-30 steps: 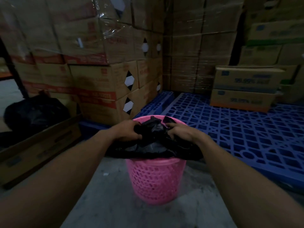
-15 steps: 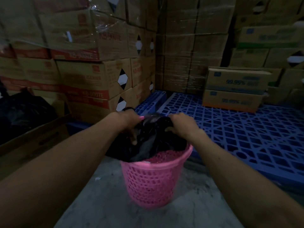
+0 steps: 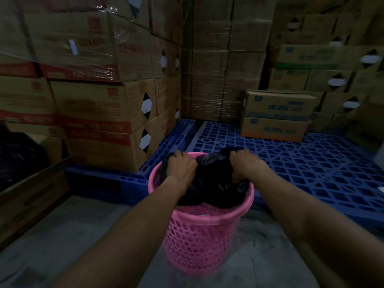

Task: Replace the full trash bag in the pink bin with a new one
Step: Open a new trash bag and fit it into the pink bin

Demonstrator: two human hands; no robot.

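Observation:
A pink perforated bin [image 3: 199,238] stands on the concrete floor in front of me. A black trash bag [image 3: 214,183] sits in its mouth, bunched up and glossy. My left hand [image 3: 182,167] grips the bag's left side near the far rim. On the bag's right side my right hand [image 3: 242,161] is closed on a gathered fold. Both forearms reach in from the bottom of the view. What lies deeper in the bin is hidden by the bag.
Stacked cardboard boxes [image 3: 99,113] rise at left and behind. A blue plastic pallet [image 3: 311,169] lies right of the bin with two boxes [image 3: 276,115] on it. At far left an open carton [image 3: 31,194] holds another black bag [image 3: 18,161].
The bag hung over the bin's near rim before; now that rim is bare and the bag is bunched toward the far side. Both hands moved apart along the rim.

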